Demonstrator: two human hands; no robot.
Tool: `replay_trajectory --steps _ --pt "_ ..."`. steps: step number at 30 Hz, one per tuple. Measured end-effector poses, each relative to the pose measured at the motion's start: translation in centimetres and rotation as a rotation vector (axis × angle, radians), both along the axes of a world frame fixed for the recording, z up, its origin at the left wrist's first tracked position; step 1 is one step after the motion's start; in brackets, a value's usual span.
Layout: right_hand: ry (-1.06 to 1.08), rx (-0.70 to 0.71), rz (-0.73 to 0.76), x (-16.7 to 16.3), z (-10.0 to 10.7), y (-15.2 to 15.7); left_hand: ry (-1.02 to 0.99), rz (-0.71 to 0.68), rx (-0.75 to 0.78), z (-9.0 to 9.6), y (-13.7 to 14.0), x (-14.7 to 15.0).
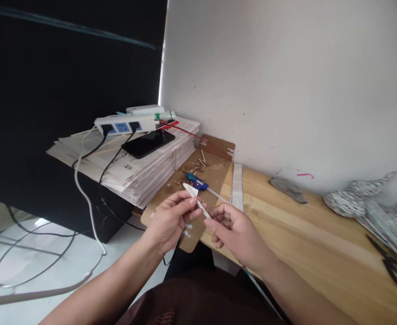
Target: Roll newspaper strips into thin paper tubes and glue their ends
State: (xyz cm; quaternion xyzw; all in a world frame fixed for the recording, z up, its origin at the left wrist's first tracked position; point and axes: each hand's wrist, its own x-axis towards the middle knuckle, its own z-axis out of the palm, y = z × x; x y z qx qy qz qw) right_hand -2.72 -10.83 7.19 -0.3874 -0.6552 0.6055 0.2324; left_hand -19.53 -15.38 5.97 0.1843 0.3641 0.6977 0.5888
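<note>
A thin rolled paper stick (203, 210) with a flared, pointed paper end (190, 189) is held between my two hands above the table's front edge. My left hand (169, 219) pinches it just below the flared end, thumb on top. Farther down the stick, my right hand (234, 232) has its thumb and fingers closed on the lower part. Just beyond the paper lies a blue glue gun (200, 183) with a pale glue stick (219, 195) coming out of its back. It rests on a brown board (220, 169) strewn with scraps.
At left, a stack of newspaper (158, 174) carries a power strip (120, 126) and a black phone (149, 143); cables hang down. On the wooden table (296, 239) are a flat paper strip (238, 185), a grey rag (288, 189), woven paper pieces (345, 198) and black scissors (394, 271).
</note>
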Motion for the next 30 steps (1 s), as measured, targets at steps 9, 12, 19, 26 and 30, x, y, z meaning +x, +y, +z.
replay_trajectory --steps 9,12,19,26,30 --pt "-0.261 0.627 -0.12 3.9 1.5 -1.9 0.03 -0.158 0.011 0.8 1.1 3.1" --pt "-0.296 0.8 -0.167 4.6 0.9 -2.0 0.03 -0.173 0.003 1.0 1.1 3.8" --pt "-0.352 1.031 -0.129 5.5 0.2 -2.2 0.045 -0.178 -0.002 0.6 0.8 4.2" --pt "-0.312 0.684 -0.063 5.8 1.3 -2.2 0.055 -0.204 -0.046 0.1 0.4 4.0" --pt "-0.255 0.403 -0.005 5.8 1.1 -1.6 0.053 -0.208 -0.051 -0.2 0.3 3.8"
